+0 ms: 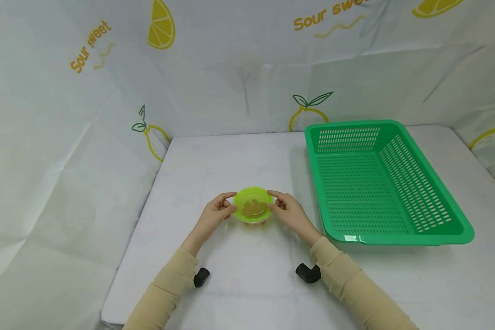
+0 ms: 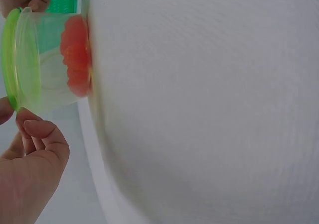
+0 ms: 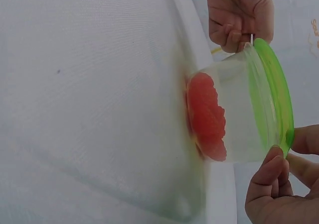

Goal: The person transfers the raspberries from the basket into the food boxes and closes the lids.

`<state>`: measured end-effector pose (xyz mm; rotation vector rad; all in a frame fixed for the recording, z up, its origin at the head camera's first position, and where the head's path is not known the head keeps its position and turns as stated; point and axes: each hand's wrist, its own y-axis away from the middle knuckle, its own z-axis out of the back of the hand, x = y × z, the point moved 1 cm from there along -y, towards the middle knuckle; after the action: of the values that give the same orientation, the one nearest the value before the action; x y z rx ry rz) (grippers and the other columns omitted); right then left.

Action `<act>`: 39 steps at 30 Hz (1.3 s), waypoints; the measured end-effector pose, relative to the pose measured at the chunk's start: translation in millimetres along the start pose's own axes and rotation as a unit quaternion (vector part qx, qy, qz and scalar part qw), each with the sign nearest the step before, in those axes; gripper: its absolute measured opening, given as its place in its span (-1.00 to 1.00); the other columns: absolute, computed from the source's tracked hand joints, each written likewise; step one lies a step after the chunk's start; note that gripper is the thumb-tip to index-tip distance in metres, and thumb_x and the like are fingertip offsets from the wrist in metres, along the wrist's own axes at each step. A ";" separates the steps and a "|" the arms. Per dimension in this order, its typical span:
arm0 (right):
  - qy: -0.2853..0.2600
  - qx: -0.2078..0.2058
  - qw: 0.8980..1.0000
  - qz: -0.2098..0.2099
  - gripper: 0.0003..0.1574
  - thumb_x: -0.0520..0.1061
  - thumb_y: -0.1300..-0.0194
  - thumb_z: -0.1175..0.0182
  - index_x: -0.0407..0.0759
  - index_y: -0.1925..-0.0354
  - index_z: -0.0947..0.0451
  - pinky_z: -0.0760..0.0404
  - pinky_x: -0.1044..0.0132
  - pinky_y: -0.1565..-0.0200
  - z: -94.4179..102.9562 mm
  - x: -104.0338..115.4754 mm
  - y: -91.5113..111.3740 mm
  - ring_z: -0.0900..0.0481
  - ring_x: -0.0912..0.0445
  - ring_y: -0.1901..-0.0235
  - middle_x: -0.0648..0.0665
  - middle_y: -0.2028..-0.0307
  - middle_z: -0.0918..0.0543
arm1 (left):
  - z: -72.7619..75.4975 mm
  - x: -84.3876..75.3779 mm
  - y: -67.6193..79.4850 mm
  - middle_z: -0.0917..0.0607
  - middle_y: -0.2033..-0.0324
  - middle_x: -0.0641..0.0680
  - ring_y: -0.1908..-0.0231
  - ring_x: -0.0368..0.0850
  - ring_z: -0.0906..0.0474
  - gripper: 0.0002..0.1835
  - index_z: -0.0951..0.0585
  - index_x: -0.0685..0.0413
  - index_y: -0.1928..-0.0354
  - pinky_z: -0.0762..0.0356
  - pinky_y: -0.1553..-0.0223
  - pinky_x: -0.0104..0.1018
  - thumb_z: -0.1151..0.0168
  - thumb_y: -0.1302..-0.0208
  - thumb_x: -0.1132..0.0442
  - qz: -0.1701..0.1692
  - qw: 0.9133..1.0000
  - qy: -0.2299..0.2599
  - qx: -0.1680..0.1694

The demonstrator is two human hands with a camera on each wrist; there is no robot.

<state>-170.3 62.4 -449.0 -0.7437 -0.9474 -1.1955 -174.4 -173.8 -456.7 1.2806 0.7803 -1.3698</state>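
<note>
A round clear plastic tub (image 2: 55, 59) with a translucent lime-green lid (image 1: 253, 195) stands upright on the white table. Red lumpy pieces (image 3: 205, 117) lie on its bottom, showing through the wall. At the left side of the lid, my left hand (image 1: 215, 214) pinches the rim between thumb and fingertips. My right hand (image 1: 288, 211) pinches the opposite side of the rim the same way. In the right wrist view the lid sits over the tub's mouth, with the right thumb on top and curled fingers under the edge.
A large green plastic basket (image 1: 400, 240) with slotted walls stands on the table at the right, beside the right forearm. Black curved pieces (image 1: 308, 273) show at both wrists. Behind the table hangs a white sheet (image 1: 231, 91) with lemon prints.
</note>
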 end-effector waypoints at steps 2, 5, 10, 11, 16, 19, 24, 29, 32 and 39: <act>-0.022 0.009 1.000 -0.009 -0.46 -0.14 -0.31 -0.11 -0.21 -0.24 -0.36 -0.40 0.44 0.41 -1.2 -3.3 0.2 -0.36 0.16 0.42 -0.13 0.36 -0.41 | 0.4 2.6 0.2 -0.44 0.40 -0.09 0.42 -0.17 -0.34 -0.54 -0.40 -0.08 -0.24 -0.36 0.27 -0.30 -0.15 -0.29 0.22 0.009 1.000 0.001 -0.001; -0.074 0.030 0.996 -0.025 -0.43 -0.12 -0.33 -0.10 -0.16 -0.28 -0.31 -0.55 0.39 0.34 -3.2 -9.2 0.4 -0.49 0.14 0.42 -0.18 0.33 -0.48 | 0.9 6.3 0.7 -0.47 0.40 -0.07 0.42 -0.16 -0.39 -0.54 -0.38 -0.10 -0.25 -0.40 0.26 -0.29 -0.13 -0.31 0.23 0.017 1.000 0.016 0.002; -0.143 0.048 0.988 -0.037 -0.38 -0.15 -0.34 -0.09 -0.14 -0.33 -0.24 -0.58 0.30 0.30 -5.9 -15.2 -0.7 -0.52 0.09 0.44 -0.11 0.36 -0.51 | 0.9 7.8 0.7 -0.52 0.43 -0.05 0.46 -0.20 -0.44 -0.54 -0.38 -0.15 -0.25 -0.45 0.31 -0.34 -0.11 -0.32 0.24 0.015 0.999 0.047 0.009; -0.151 0.048 0.987 -0.040 -0.38 -0.16 -0.33 -0.09 -0.14 -0.33 -0.24 -0.57 0.31 0.31 -6.4 -15.2 -0.7 -0.51 0.09 0.44 -0.08 0.38 -0.50 | 1.0 7.6 0.8 -0.53 0.43 -0.06 0.46 -0.21 -0.44 -0.54 -0.37 -0.15 -0.25 -0.45 0.32 -0.35 -0.11 -0.32 0.24 0.013 0.999 0.048 0.010; -0.174 0.040 0.982 -0.059 -0.38 -0.21 -0.32 -0.08 -0.13 -0.32 -0.24 -0.50 0.35 0.35 -8.8 -11.4 1.6 -0.44 0.10 0.47 0.00 0.43 -0.46 | 2.1 7.7 1.8 -0.54 0.40 -0.06 0.48 -0.22 -0.43 -0.54 -0.37 -0.14 -0.26 -0.43 0.34 -0.38 -0.08 -0.33 0.28 0.015 0.999 0.050 0.014; -0.173 0.038 0.982 -0.064 -0.39 -0.24 -0.31 -0.08 -0.15 -0.31 -0.26 -0.49 0.35 0.36 -9.6 -8.8 2.5 -0.42 0.10 0.48 -0.01 0.45 -0.45 | 2.0 7.1 2.9 -0.54 0.41 -0.06 0.49 -0.23 -0.42 -0.54 -0.36 -0.10 -0.25 -0.42 0.36 -0.40 -0.06 -0.33 0.32 0.016 0.998 0.056 0.013; -0.164 0.039 0.983 -0.066 -0.39 -0.26 -0.29 -0.08 -0.18 -0.30 -0.28 -0.46 0.36 0.40 -9.6 -8.6 -0.3 -0.39 0.15 0.52 0.00 0.49 -0.42 | 0.6 6.0 2.2 -0.54 0.45 -0.08 0.53 -0.24 -0.40 -0.54 -0.36 -0.02 -0.26 -0.40 0.39 -0.42 -0.06 -0.33 0.35 0.005 0.998 0.062 0.005; -0.174 0.044 0.981 -0.069 -0.39 -0.25 -0.31 -0.07 -0.16 -0.32 -0.27 -0.46 0.35 0.37 -7.1 -9.9 -1.2 -0.38 0.18 0.51 0.01 0.47 -0.42 | -0.6 5.8 0.0 -0.54 0.42 -0.09 0.50 -0.26 -0.42 -0.53 -0.36 -0.04 -0.27 -0.41 0.37 -0.43 -0.06 -0.33 0.34 0.003 0.998 0.062 0.006; -0.182 0.051 0.980 -0.069 -0.39 -0.23 -0.33 -0.05 -0.13 -0.33 -0.25 -0.46 0.35 0.35 -6.1 -10.4 -0.7 -0.38 0.18 0.49 0.00 0.45 -0.41 | -1.2 4.1 -0.4 -0.54 0.41 -0.08 0.47 -0.25 -0.44 -0.52 -0.36 -0.08 -0.28 -0.43 0.34 -0.42 -0.07 -0.33 0.32 0.014 0.998 0.064 0.011; -0.167 0.057 0.981 -0.084 -0.41 -0.13 -0.38 -0.02 -0.03 -0.35 -0.22 -0.40 0.35 0.35 -4.8 -15.5 -0.1 -0.34 0.15 0.48 -0.03 0.47 -0.37 | -6.0 9.7 -3.3 -0.52 0.41 -0.07 0.47 -0.23 -0.45 -0.52 -0.37 -0.27 -0.25 -0.44 0.34 -0.41 -0.13 -0.31 0.21 0.025 0.997 0.074 0.008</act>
<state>-170.9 64.7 -465.0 -0.7991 -1.3682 -1.1699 -174.7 -169.9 -467.9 1.4184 0.8340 -1.2535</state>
